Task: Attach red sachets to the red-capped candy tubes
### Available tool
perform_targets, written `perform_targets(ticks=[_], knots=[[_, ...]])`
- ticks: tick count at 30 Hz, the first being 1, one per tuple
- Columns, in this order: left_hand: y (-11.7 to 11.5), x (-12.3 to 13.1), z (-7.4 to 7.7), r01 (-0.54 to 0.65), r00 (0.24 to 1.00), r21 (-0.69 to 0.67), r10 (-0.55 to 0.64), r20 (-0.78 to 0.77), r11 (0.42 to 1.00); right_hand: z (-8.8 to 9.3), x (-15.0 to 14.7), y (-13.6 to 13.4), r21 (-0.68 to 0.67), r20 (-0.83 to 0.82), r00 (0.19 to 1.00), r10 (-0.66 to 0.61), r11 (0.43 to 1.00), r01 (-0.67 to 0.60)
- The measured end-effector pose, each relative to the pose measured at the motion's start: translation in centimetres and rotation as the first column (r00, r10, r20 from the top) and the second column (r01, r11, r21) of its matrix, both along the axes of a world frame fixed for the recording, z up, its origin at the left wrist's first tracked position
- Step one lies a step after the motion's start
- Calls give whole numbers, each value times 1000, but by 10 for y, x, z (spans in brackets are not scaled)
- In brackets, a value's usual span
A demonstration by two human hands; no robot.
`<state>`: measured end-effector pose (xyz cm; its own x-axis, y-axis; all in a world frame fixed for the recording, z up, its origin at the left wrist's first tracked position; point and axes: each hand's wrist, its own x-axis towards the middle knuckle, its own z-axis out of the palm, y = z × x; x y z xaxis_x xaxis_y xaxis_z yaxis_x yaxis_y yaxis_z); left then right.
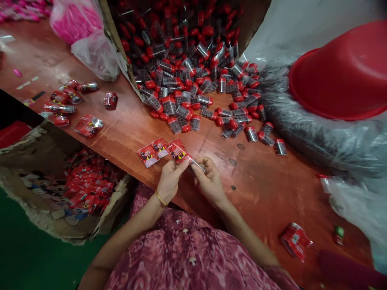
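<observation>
Both your left hand [170,177] and right hand [209,179] pinch, fingers [182,167] gripping a red cartoon-printed packet [177,150] and thin pale strip [199,165] respectively; light, level pressure should limit creasing.

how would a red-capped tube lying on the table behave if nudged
A red-capped tube would probably roll, since its body looks round. It may also slide easily, as the tabletop looks glossy. It seems fairly stiff, holding its cylinder shape.

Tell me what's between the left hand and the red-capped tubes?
The head view shows a red packet in the left hand, then bare tabletop up to the red-capped tubes.
</observation>
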<state>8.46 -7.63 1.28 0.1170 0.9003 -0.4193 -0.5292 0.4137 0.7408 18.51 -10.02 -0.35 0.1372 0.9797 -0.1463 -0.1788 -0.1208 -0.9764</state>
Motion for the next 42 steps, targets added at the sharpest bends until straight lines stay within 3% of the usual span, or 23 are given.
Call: perform_targets(ticks=[8, 14, 19, 22, 26, 31, 34, 39, 42], knots=[[12, -7, -1, 82, 995, 40, -84, 50, 996, 1, 9, -5, -27, -73, 994, 80, 996, -83], [8, 0, -5, 143, 990, 136, -144, -1, 980, 0, 3, -6, 22, 3, 988, -155, 988, 154], [5, 3, -6, 44, 998, 108, -41, -37, 993, 0, -8, -6, 106, 7, 980, -201, 974, 199], [0, 4, -10, 79, 990, 87, -68, -124, 993, 1, -8, -4, 43, -66, 975, -211, 976, 214], [-3, 1, -10, 116, 981, 120, -95, -167, 986, 6, -6, 1, -48, -158, 982, -105, 994, 99], [7, -6, -2, -23, 996, 97, 31, -81, 995, 9, 1, 3, -39, -172, 980, 99, 993, -107], [9, -6, -2, 1, 996, 70, 5, -84, 998, 6, 5, 4, -31, -181, 975, 128, 990, -136], [3, -1, -4, 130, 984, 57, -122, -129, 990, -5, 2, 10, 13, -18, 999, 44, 999, -44], [8, -17, 0, 123, 978, 48, -113, -177, 991, -5, 16, 28, 106, 301, 952, 48, 991, -84]])
